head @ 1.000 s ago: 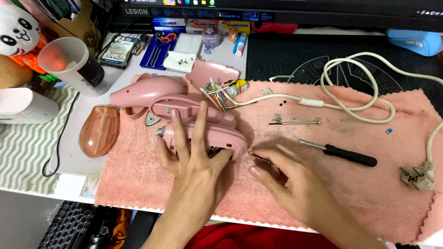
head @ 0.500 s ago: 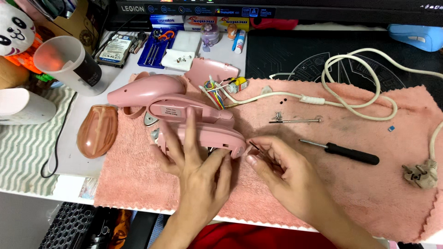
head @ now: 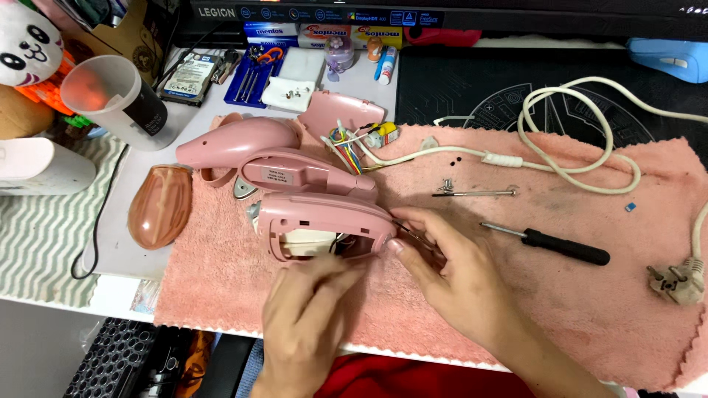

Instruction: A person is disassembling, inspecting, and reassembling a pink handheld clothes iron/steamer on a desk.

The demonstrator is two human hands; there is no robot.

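A pink plastic appliance housing (head: pixel 324 214) lies on a pink towel (head: pixel 221 287), tipped so its open inside with a white part faces me. My left hand (head: pixel 310 317) is at its near edge, fingers together against the lower rim, holding it. My right hand (head: pixel 457 273) pinches a thin metal tool (head: pixel 413 236) whose tip meets the housing's right end. Behind the housing lie a second pink body part (head: pixel 295 173) and a pink handle shell (head: pixel 236 140), with coloured wires (head: pixel 346 147) leading to a white power cord (head: pixel 575 147).
A black-handled screwdriver (head: pixel 560 247) lies right of my right hand, with a metal rod and loose screws (head: pixel 472 191) behind it. The cord's plug (head: pixel 678 280) sits at the far right. A translucent brown cap (head: pixel 158 206) and a plastic cup (head: pixel 118 99) stand on the left.
My left hand slid from spread over the top of the housing down to its near edge. The housing tipped up, showing its inside. My right hand moved up to its right end.
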